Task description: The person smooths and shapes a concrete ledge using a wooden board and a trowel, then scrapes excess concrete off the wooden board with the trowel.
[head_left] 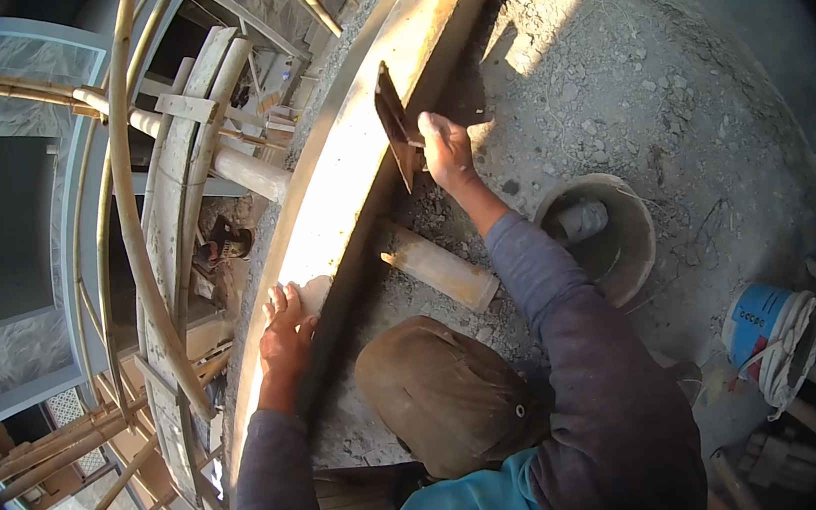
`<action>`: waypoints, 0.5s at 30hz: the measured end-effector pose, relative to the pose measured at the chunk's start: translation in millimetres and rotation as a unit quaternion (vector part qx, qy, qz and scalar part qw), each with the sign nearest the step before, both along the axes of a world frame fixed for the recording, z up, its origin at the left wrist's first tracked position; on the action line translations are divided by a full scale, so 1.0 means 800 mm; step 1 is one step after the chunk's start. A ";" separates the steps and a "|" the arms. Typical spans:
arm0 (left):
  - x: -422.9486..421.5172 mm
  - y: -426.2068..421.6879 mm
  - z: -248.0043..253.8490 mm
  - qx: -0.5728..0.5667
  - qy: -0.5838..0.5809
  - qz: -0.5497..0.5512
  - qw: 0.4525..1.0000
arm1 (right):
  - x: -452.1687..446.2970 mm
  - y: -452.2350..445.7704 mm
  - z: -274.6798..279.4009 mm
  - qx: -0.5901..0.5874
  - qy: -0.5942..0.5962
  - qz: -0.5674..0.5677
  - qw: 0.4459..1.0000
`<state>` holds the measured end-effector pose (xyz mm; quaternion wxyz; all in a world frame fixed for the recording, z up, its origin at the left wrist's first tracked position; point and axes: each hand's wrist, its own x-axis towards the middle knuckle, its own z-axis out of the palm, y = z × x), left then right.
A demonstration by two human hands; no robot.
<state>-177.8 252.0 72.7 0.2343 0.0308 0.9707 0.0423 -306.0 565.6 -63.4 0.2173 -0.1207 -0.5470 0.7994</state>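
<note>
My right hand is wrapped round the handle of a flat metal trowel, whose blade stands on edge beside the sunlit top of a long wall ledge. Lower down the same ledge rests my left hand, palm down with the fingers apart and nothing in them. A pale pipe lies on the rubble between the ledge and my right forearm. To the right of that forearm is a round bucket with a smaller container inside it.
Beyond the ledge, on the left, are bamboo poles and planks of scaffolding over a drop. A person is far below. Rubble covers the floor at right, with a blue and white bucket and wood pieces.
</note>
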 end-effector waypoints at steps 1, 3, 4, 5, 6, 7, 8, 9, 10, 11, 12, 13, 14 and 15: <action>0.001 0.001 0.003 0.001 -0.010 0.008 1.000 | 0.036 -0.013 0.016 0.139 -0.027 0.022 0.990; 0.002 -0.001 0.000 -0.003 -0.014 0.013 1.000 | 0.049 -0.023 0.007 0.136 0.045 0.009 0.990; 0.002 -0.004 -0.003 0.001 -0.011 0.009 1.000 | 0.040 -0.007 0.018 0.095 -0.054 -0.046 0.993; 0.002 -0.007 -0.005 0.005 -0.006 0.005 1.000 | 0.026 0.012 0.027 0.054 -0.153 -0.101 0.982; 0.003 -0.008 -0.004 0.006 -0.005 0.009 1.000 | -0.004 0.038 0.029 -0.002 -0.152 -0.143 0.978; 0.002 -0.005 -0.003 -0.001 -0.008 0.013 1.000 | -0.051 0.073 0.001 -0.059 -0.149 -0.178 0.971; 0.001 -0.002 -0.003 -0.009 -0.011 0.015 1.000 | -0.085 0.100 0.003 -0.069 -0.100 -0.196 0.973; 0.000 0.000 -0.002 -0.007 -0.009 0.019 1.000 | -0.120 0.139 -0.025 -0.053 -0.042 -0.152 0.986; 0.002 0.001 0.000 0.000 -0.012 0.022 1.000 | -0.137 0.156 -0.003 -0.024 -0.074 -0.148 0.986; 0.002 0.001 0.002 0.008 -0.014 0.025 1.000 | -0.147 0.166 0.020 -0.006 -0.100 -0.143 0.985; 0.001 0.000 0.003 0.009 -0.011 0.030 0.999 | -0.157 0.176 0.028 -0.005 -0.109 -0.118 0.987; 0.001 0.000 0.003 0.015 -0.009 0.023 1.000 | -0.164 0.183 0.034 -0.003 -0.120 -0.095 0.988; 0.002 0.000 0.003 0.021 -0.008 0.016 1.000 | -0.165 0.182 0.034 0.000 -0.119 -0.092 0.989; 0.003 0.000 0.004 0.024 -0.008 0.018 1.000 | -0.159 0.174 0.040 -0.006 -0.121 -0.086 0.989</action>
